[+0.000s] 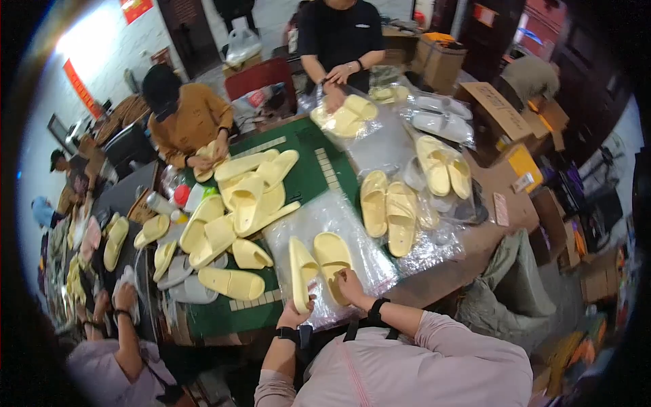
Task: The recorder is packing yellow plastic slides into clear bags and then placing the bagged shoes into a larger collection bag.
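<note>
My left hand is closed around the heel end of a pale yellow slide slipper, which is tipped on its side. Close by, my right hand grips the heel end of its mate, another yellow slipper, with the toe pointing away from me. Both slippers are over a stack of clear plastic bags at the table's near edge. To the left lies a loose heap of yellow slippers. On the right, a pair of yellow slippers rests side by side near clear plastic.
Across the green-topped table, a person in black handles bagged slippers. Another in an orange-brown top works at the far left. White slippers in plastic lie far right, near cardboard boxes. A grey-green sack slumps at the right.
</note>
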### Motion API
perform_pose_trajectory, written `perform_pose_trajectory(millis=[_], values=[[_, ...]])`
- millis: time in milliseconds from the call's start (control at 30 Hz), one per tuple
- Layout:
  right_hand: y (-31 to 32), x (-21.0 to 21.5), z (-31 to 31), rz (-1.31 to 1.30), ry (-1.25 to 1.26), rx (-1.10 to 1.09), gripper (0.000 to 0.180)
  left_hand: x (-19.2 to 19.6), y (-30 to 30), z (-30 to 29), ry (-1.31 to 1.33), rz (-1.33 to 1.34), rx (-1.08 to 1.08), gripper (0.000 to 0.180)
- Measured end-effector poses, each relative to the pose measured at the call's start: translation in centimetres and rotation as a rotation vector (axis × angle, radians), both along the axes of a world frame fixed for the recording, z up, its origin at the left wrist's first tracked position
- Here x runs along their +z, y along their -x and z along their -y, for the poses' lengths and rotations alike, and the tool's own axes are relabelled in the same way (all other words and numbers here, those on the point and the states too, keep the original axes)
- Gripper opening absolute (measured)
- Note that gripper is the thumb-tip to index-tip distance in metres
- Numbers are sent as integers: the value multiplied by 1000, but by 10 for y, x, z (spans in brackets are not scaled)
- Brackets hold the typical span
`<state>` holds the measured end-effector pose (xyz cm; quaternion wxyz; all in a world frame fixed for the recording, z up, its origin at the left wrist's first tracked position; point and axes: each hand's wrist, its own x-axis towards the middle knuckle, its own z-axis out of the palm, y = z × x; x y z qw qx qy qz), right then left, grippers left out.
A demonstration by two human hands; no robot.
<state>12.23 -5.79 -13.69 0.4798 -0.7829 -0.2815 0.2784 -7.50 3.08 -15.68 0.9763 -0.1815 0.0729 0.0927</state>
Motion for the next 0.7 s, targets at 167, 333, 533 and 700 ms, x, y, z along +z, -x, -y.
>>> perform_pose_trajectory(millis=[167,333,533,700], values=[[4,10,-8,245,103,229,27,25,-46,-9,-1188,-760,-178,41],[39,29,-14,520,87,465,27,2,-85,-51,-1534,-500,-167,45],[26,16,-33,486,191,513,30,4,-113,-58,-1770,-230,-394,46],[21,18,-40,553,211,579,30,-8,-83,-53,-1858,-197,-435,47]])
